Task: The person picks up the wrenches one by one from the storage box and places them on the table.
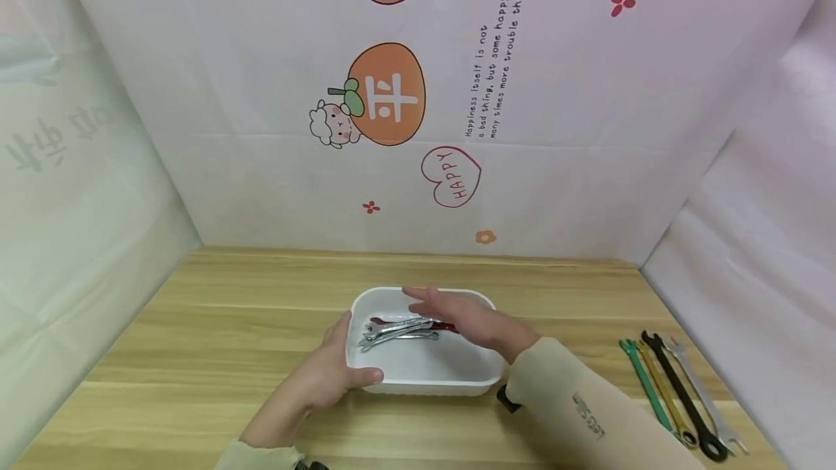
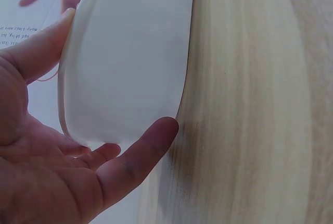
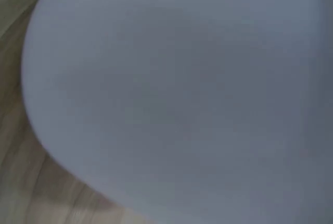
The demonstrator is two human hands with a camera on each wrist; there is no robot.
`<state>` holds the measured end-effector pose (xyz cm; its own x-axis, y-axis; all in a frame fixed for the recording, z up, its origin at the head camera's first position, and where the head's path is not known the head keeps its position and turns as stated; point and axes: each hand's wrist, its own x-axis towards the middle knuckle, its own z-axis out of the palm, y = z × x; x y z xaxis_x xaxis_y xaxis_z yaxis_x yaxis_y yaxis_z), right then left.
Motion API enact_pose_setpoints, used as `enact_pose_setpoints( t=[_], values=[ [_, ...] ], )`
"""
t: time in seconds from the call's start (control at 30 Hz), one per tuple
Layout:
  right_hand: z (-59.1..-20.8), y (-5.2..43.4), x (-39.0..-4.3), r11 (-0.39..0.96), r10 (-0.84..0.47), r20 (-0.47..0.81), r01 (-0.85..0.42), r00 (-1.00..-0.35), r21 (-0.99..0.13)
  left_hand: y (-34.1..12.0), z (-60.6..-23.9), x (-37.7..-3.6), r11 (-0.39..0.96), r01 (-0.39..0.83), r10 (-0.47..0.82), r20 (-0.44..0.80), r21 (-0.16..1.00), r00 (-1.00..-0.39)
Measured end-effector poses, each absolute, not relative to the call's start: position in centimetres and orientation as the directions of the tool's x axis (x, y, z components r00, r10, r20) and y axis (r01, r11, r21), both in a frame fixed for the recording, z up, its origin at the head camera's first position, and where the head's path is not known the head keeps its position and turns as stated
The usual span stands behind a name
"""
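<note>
A white plastic tray (image 1: 431,368) rests on the wooden table, with several silver wrenches (image 1: 392,336) and a red wrench (image 1: 446,326) lying in it. My left hand (image 1: 326,376) grips the tray's left end, thumb over the front rim; the left wrist view shows the fingers (image 2: 138,159) curled along its outer wall. Over the tray's right half reaches my right hand (image 1: 466,316), fingers extended above the wrenches and nothing visible in them. It covers part of the red wrench. The right wrist view holds only the blurred white tray (image 3: 166,104) and some table.
At the table's right edge lie a green wrench (image 1: 646,383), a gold wrench (image 1: 666,394), a black wrench (image 1: 686,397) and a silver wrench (image 1: 705,394), side by side. A printed white cloth (image 1: 542,187) hangs behind the table, with more cloth at both sides.
</note>
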<state>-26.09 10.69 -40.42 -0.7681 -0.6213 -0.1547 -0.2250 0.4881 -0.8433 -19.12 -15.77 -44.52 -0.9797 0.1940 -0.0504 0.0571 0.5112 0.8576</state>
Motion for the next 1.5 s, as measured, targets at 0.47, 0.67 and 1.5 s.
enact_pose_setpoints(
  t=[0.47,0.67,1.5],
  values=[
    [-41.6,9.7,-26.0,0.652,-0.576,-0.170,-0.324,-0.799,-0.686,-15.8,-44.3,-18.9,0.507,0.069,0.201,-0.041,0.859,-0.979],
    [-41.7,9.5,-25.7,0.675,-0.590,-0.136,-0.394,-0.796,-0.625,-15.8,-44.3,-18.9,0.506,0.076,0.206,-0.035,0.859,-0.978],
    [-42.7,10.0,-24.8,0.658,-0.621,-0.082,-0.462,-0.780,-0.594,-15.9,-44.4,-18.9,0.522,0.088,0.205,-0.024,0.849,-0.979]
  ],
)
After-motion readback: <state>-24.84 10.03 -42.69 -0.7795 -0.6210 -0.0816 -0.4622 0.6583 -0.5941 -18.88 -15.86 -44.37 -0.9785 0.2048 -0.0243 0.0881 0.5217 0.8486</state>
